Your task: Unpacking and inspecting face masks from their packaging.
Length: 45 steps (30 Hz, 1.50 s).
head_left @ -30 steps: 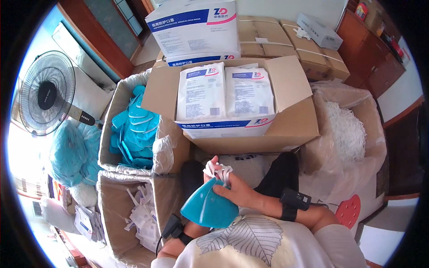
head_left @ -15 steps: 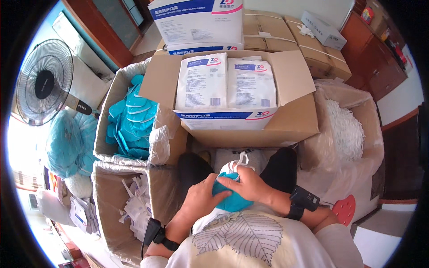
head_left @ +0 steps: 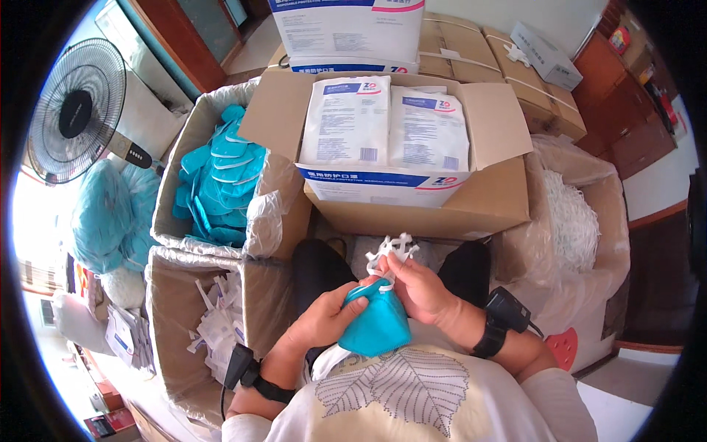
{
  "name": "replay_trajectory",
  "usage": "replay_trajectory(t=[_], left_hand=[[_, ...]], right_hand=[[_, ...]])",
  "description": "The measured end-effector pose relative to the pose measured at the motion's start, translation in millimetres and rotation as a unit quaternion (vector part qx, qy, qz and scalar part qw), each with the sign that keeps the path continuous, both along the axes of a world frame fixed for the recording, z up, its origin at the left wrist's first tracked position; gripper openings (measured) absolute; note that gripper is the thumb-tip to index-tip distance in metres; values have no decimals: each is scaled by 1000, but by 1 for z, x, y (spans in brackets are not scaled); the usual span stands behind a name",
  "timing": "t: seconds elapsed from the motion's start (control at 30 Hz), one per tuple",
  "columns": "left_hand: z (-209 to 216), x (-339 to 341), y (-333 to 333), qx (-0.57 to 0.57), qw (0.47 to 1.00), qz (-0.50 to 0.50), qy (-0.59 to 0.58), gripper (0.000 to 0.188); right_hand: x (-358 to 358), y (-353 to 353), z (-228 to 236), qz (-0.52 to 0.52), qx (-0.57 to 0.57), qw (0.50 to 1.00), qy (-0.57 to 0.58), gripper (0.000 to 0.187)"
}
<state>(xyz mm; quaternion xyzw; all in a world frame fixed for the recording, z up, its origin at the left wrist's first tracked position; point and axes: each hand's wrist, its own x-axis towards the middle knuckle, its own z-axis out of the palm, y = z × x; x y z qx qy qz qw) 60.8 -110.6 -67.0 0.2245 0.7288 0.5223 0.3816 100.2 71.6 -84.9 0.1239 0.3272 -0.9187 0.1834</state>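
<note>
A teal face mask [head_left: 374, 324] hangs in front of my chest, its wide part toward me. My left hand [head_left: 329, 315] is closed on the mask's left edge, thumb on the near face. White elastic straps [head_left: 390, 254] bunch up at the mask's far end. At that end my right hand [head_left: 421, 291] pinches the straps between thumb and fingers; its other fingers lie along the mask's right side. Some fingertips of both hands are hidden behind the mask and straps.
An open carton [head_left: 383, 180] of white mask packets stands ahead. On the left, one lined box [head_left: 158, 221] holds teal masks and another [head_left: 166, 324] holds white packaging. At right, a lined box [head_left: 615, 243] holds white straps. A fan [head_left: 76, 114] stands far left.
The mask has turned and more of its teal face shows. My right hand has shifted from the mask's front to the straps, which now bunch higher. My view has tilted slightly.
</note>
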Motion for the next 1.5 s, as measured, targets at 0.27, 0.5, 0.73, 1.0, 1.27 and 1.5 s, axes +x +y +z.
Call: replay_trajectory(t=[0.27,0.5,0.73,1.0,1.27,1.5], left_hand=[[2,-19,-21,-39,992,-122,12,26],[8,-8,-33,-38,967,-235,95,21],[1,-33,-100,23,960,-218,175,28],[6,-145,-124,0,851,458,259,30],[-59,-248,-180,7,805,564,186,49],[4,-193,-52,116,824,463,306,29]], right_hand=[[4,-5,21,37,255,966,26,32],[14,-11,65,394,631,606,283,44],[30,23,72,532,587,566,228,49],[49,103,61,356,573,738,-23,35],[100,257,56,-239,573,773,-130,29],[172,393,-13,-101,736,517,-425,49]])
